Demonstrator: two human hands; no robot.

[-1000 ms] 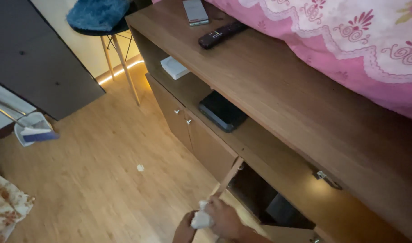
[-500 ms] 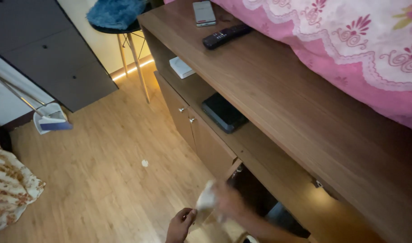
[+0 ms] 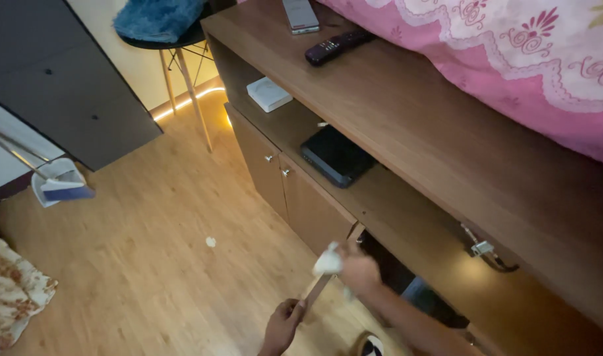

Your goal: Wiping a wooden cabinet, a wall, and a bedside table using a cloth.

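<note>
Below, a wooden floor [image 3: 136, 264] fills the frame's left; a wooden cabinet [image 3: 407, 151] runs diagonally right. At bottom centre, the left hand [image 3: 283, 324] grips the open cabinet door's [image 3: 328, 280] lower edge; the right hand [image 3: 357, 269] clenches a white cloth [image 3: 328, 262] against its top. A white box [image 3: 269, 93] and black box [image 3: 337, 155] sit shelved.

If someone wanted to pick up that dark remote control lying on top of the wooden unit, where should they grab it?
Grip the remote control across its narrow middle, thumb on one long edge and fingers on the other, coming straight down from above. It lies flat on the wooden top, long and slim, with bare wood on both long sides. The grey phone sits just beyond its far end, so avoid that end.
</note>
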